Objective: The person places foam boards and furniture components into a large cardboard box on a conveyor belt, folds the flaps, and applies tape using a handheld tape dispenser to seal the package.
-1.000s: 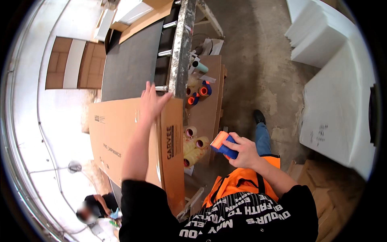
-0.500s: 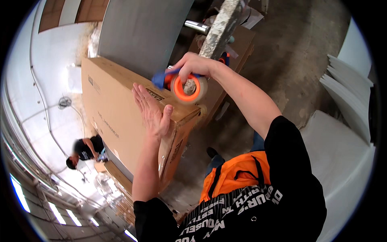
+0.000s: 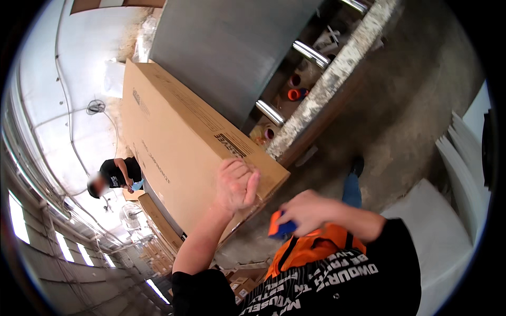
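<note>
Half a second ago the right hand held the tape dispenser up on the top corner of the carton; now it has dropped back toward the chest, and the left hand has shifted from lying flat on the carton's side to resting at its near corner. Far out to the left of the left fingers, a co-worker in a dark shirt bends over something pale blue on the floor below. Reaching from there up and across to the left fingers is the long cardboard box, plain brown corrugated board, smooth and matte, with crisp folded edges and dark print along its side. The left fingers are loosely curled, knuckles up, pressing the box's near corner and gripping nothing. Just right of them and lower, the right fingers are wrapped around the dispenser, a blue and orange plastic body, hard and glossy, mostly hidden by the hand. By the look of it the near corner has had its pass of tape, though no strip can be made out on the board, so what remains to seal is unclear. Beyond the right fingers, up and to the right, runs a grey metal sheet and a rough, paint-flecked rail with shiny steel rollers, over bare concrete floor.
</note>
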The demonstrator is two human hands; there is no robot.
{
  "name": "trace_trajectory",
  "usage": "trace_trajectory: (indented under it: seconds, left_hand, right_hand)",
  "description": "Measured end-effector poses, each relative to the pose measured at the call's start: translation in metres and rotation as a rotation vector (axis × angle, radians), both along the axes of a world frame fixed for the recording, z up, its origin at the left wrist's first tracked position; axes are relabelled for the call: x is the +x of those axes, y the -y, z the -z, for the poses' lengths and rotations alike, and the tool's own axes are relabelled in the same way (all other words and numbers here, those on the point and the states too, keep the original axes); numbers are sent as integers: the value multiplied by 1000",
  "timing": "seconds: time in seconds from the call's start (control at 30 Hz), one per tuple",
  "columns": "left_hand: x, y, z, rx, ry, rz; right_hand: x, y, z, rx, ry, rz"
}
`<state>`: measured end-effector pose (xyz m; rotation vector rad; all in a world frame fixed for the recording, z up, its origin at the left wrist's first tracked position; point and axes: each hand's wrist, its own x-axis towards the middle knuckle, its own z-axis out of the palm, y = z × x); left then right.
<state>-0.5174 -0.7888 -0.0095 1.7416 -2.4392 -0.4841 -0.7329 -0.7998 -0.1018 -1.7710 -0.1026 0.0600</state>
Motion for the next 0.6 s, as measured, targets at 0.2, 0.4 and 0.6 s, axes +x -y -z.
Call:
trace_trajectory:
  seconds: [0.2, 0.4, 0.6]
  left_hand:
    - [-14, 1, -5, -165, -48, -184]
    - [-7, 3, -14, -57, 142, -8]
    - [0, 2, 0, 55, 65, -45]
  right_hand:
    - [-7, 148, 39, 748, 74, 720]
    - [-6, 54, 65, 433, -32, 307]
    - [16, -30, -23, -359, -221, 387]
